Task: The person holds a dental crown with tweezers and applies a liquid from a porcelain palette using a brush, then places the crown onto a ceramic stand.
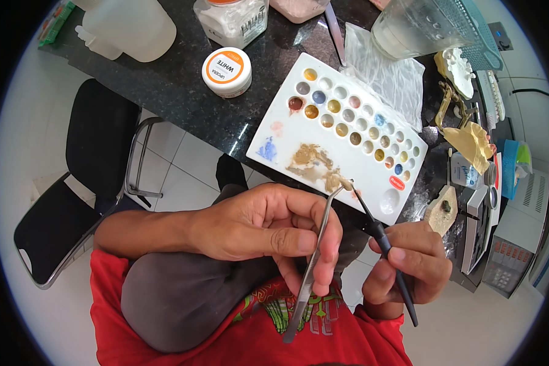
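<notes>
My left hand (262, 226) is closed on metal tweezers (307, 280) with bent tips. At those tips is a small pale piece (346, 185), which looks like a dental crown. My right hand (416, 259) grips a thin black-handled brush (381, 235) like a pen, its tip close beside the small piece; whether they touch I cannot tell. Both tools meet over the lower edge of a white mixing palette (366, 204). Several round wells of coloured paste fill its upper part. Brown paste (311, 161) and a blue smear (266, 149) lie on its flat area.
Beyond the palette stand a white jar with an orange-ringed lid (226, 72), a larger powder jar (232, 21) and a translucent jug (128, 27). A clear cup (409, 30), dental casts (457, 70) and a hexagonal tray (440, 210) sit right. A black chair (100, 134) is left.
</notes>
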